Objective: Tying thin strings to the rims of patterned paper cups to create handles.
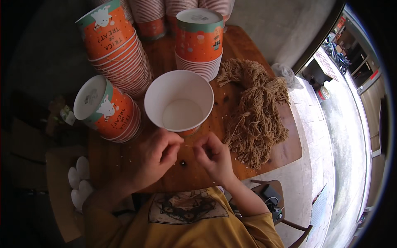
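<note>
A white-lined paper bucket (179, 101) stands mouth up on the wooden table, right in front of my hands. My left hand (163, 151) is closed in a pinch just below the bucket's near rim. Facing it, my right hand (213, 157) pinches too, its fingertips a short gap from the left ones. A faint thin strand (188, 145) seems to span that gap; its ends are hidden in my fingers. To the right lies a heap of brown twisted cords (258, 111), knotted into bunches.
Orange and green bucket stacks stand upside down at left (108, 109), far left (118, 49) and behind (199, 43). More wrapped stacks (148, 18) line the wall. Small pale bits dot the wooden table (165, 180). A chair (273, 194) holding a dark device stands at lower right.
</note>
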A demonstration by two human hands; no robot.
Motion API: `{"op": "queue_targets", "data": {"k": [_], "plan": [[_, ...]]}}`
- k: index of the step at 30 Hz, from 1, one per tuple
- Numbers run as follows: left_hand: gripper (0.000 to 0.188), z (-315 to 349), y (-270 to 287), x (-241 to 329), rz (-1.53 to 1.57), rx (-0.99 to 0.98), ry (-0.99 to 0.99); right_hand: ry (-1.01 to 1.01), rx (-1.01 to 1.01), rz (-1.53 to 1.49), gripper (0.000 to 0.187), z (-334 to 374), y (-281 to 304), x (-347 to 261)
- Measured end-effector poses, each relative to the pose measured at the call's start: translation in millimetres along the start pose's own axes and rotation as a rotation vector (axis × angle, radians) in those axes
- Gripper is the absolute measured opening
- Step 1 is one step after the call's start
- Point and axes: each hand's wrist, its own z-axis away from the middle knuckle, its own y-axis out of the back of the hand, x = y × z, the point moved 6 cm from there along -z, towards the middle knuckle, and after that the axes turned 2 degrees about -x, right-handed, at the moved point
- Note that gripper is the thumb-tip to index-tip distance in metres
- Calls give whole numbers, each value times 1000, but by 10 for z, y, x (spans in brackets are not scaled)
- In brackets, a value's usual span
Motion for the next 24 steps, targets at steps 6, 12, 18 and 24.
{"op": "queue_targets", "data": {"k": [6, 12, 18, 24], "plan": [[25, -299, 29, -193, -292, -89, -48, 99, 147, 249, 11, -127, 63, 14], [19, -444, 63, -179, -190, -122, -20, 257, 269, 392, 8, -174, 84, -200], [24, -492, 93, -212, 88, -172, 184, 443, 313, 409, 9, -290, 61, -367], [25, -497, 67, -208, 144, -165, 185, 406, 273, 373, 13, -370, 9, -308]]}}
